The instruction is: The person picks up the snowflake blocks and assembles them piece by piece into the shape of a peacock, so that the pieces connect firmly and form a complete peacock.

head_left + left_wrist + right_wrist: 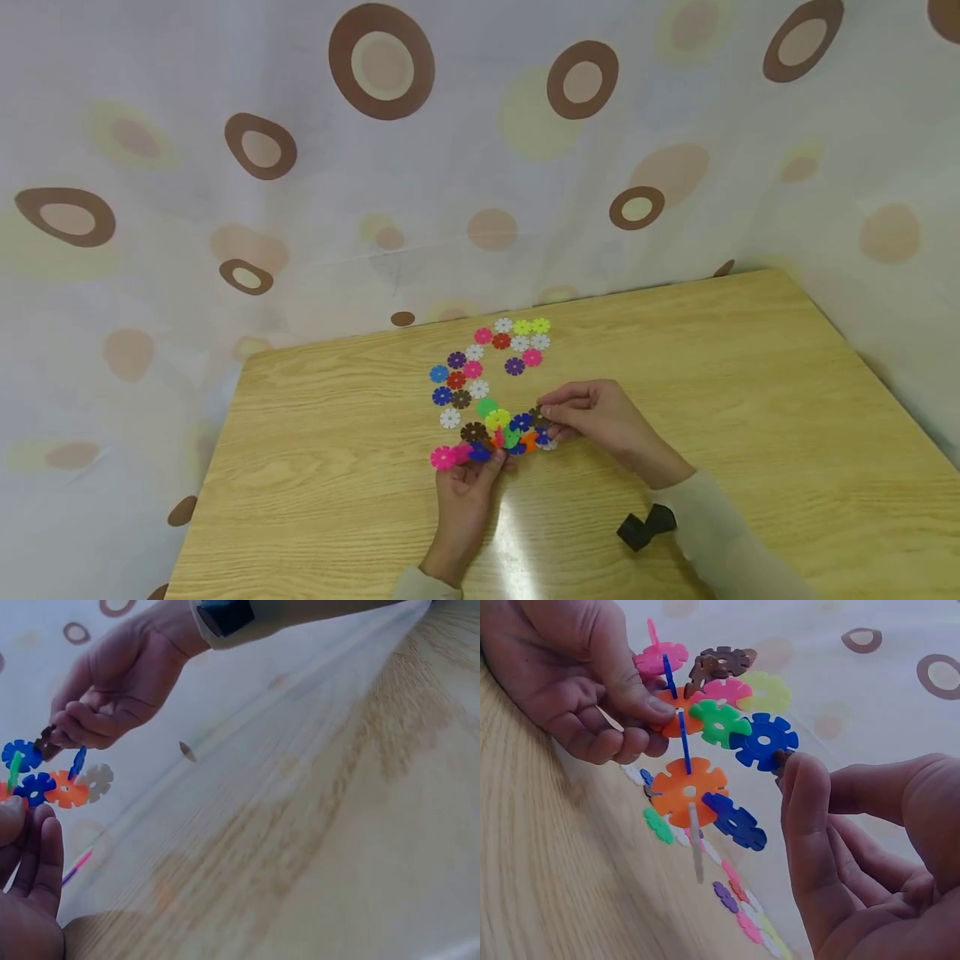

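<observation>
My left hand (467, 500) pinches an orange disc (676, 724) within a cluster of interlocked plastic snowflake discs, raised off the table. Pink discs (444, 457) stick out at its left end, and a green disc (720, 724) joins a blue snowflake disc (765, 741). Between thumb and fingertips my right hand (600, 417) pinches a brown snowflake disc (46, 738), right at the edge of that blue one. Most of the brown disc is hidden by the fingers in the right wrist view. Below hangs a larger-looking orange disc (690, 792) with blue and white discs slotted in.
Loose snowflake discs in white, red, purple, blue, pink and yellow (541, 325) lie in a curved band on the wooden table (322, 467) beyond the hands. A black object (647, 527) shows by the right sleeve. A patterned sheet (450, 167) rises behind the table.
</observation>
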Demonstrator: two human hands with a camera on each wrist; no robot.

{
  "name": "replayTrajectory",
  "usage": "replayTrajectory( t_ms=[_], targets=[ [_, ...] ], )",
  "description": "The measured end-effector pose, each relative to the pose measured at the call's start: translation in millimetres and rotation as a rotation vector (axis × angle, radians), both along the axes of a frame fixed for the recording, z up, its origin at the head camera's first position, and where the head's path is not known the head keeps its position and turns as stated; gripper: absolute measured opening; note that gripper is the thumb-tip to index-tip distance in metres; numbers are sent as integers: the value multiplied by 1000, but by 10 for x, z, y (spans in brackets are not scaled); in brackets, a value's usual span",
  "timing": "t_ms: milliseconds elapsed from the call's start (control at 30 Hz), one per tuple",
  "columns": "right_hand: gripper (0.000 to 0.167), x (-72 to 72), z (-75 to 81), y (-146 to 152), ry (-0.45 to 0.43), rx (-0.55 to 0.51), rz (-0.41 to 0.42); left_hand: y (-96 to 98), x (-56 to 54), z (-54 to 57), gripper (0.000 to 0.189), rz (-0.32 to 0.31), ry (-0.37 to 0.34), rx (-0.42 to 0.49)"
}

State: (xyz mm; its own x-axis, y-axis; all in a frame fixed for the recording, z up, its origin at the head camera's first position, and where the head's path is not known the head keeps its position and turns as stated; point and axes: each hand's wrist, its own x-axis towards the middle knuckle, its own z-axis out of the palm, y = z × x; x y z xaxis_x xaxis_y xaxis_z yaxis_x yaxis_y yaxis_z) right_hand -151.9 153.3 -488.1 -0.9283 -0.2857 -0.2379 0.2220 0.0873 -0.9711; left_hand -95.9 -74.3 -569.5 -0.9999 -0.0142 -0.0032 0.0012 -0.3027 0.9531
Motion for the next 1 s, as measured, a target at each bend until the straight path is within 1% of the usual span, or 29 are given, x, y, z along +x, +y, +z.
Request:
replayTrajectory(
  t_ms=[133,233,400,700,767,833,933,1000],
  targets=[
    [26,7,5,-7,24,27,10,-11,11,0,20,-16,15,-26],
    [26,18,12,-38,23,22,10,-12,20,7,22,-21,21,-36],
    [26,43,19,-79,5,-17,-13,-7,35,19,24,-18,13,-44],
    [23,72,48,-104,29,25,-17,4,37,17,18,-6,-14,-79],
    [22,70,51,-107,44,62,-16,-1,32,23,18,-21,-7,-87],
    [20,63,52,-93,69,127,-12,0,26,27,19,-41,4,-88],
    [19,48,44,-63,148,253,-2,-1,16,26,21,-68,3,-88],
    [18,39,31,-46,203,316,-4,-9,14,25,21,-70,-13,-85]
  ],
)
